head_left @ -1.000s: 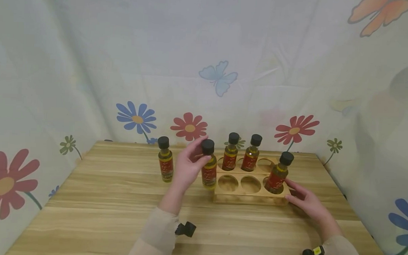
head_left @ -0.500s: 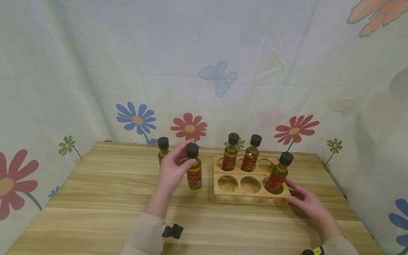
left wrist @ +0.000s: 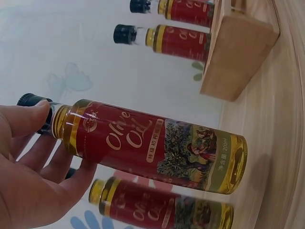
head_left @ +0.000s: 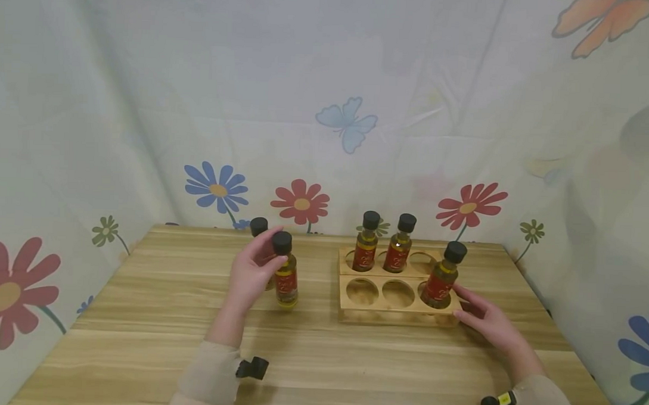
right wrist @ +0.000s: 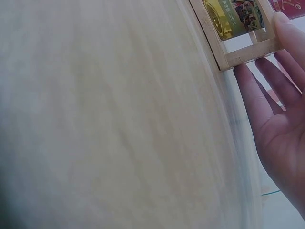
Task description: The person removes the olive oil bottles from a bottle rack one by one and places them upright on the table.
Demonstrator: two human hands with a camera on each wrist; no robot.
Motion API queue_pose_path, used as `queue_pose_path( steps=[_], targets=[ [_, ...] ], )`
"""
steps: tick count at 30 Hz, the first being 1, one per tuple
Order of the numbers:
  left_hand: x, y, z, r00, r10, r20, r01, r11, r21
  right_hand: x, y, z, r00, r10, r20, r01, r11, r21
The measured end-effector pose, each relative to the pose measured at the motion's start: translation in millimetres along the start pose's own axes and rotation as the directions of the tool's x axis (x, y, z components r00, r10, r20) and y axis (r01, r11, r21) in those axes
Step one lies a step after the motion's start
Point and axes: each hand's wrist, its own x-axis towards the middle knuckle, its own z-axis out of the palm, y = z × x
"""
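Note:
My left hand (head_left: 248, 275) holds an olive oil bottle (head_left: 286, 278) by its black cap and neck, thumb on the near side. The bottle is upright, its base close over the table. In the left wrist view its red label (left wrist: 138, 129) faces the camera. Just behind it, a second olive oil bottle (head_left: 258, 227) stands on the table, mostly hidden by the hand. My right hand (head_left: 489, 324) holds the right end of a two-tier wooden rack (head_left: 401, 317), thumb at the near corner. Beside that hand, another bottle (head_left: 441, 283) leans in the front row's right hole.
Two more bottles, a left one (head_left: 365, 251) and a right one (head_left: 398, 253), stand in the rack's back row. The back-right hole (head_left: 422, 262) and two front holes hold nothing. A flowered cloth (head_left: 225, 133) hangs behind the wooden table (head_left: 138, 315).
My left hand has carried the olive oil bottle leftward, away from the rack's left end, and it now stands in front of the second bottle. The right hand and the rack have stayed put.

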Motion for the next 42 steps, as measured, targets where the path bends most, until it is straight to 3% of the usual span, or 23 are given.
queue_pose_path(
  steps=[18, 28, 34, 42],
  targets=[
    [-2.3, -9.5, -43.6, 0.997, -0.064, -0.053, 0.066, 0.997, 0.042, -1, 3, -1.6, 1.000, -0.007, -0.007, 0.006, 1.000, -0.023],
    [0.4, -17.4, -60.7, 0.993, -0.075, -0.089, 0.082, 0.994, 0.073, -2, 3, -2.6, 1.000, -0.006, -0.002, 0.006, 0.999, -0.035],
    [5.3, -22.5, -67.4, 0.990, -0.078, -0.119, 0.084, 0.996, 0.042, -2, 3, -1.1, 1.000, -0.018, -0.006, 0.018, 0.999, -0.031],
    [13.2, -28.4, -76.7, 0.974, -0.162, -0.159, 0.174, 0.983, 0.065, -1, 2, 0.7, 1.000, -0.024, -0.015, 0.024, 1.000, -0.019]
  ],
)
